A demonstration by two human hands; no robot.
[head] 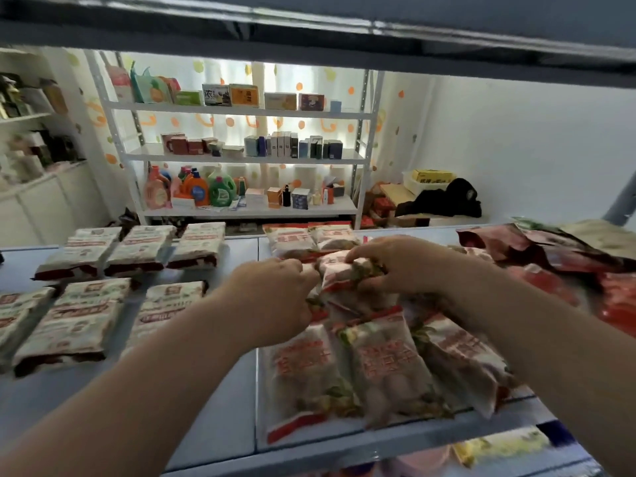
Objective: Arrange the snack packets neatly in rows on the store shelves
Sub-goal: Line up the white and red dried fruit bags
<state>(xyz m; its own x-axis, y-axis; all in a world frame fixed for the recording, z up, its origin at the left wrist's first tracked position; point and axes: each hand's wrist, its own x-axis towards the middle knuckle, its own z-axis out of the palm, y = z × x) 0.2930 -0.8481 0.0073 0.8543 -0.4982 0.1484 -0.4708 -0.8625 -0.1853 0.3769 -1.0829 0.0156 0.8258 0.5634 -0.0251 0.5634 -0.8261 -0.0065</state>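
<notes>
Both my hands meet over the middle of the blue-grey shelf [220,425]. My right hand [399,266] grips a white snack packet with red trim [339,271] from above, fingers curled round it. My left hand [278,290] pinches the same packet's left edge. Below them lie three clear-fronted packets with red lettering [382,366], overlapping side by side. Two more of that kind [309,239] lie at the back. On the left, several white and dark-red packets [134,249] lie flat in two rows.
A loose heap of red and dark packets [557,256] fills the shelf's right end. The upper shelf's underside [309,32] hangs close overhead. Behind stands a white rack [241,156] of boxes and detergent bottles. A yellow packet [499,445] shows on the shelf below.
</notes>
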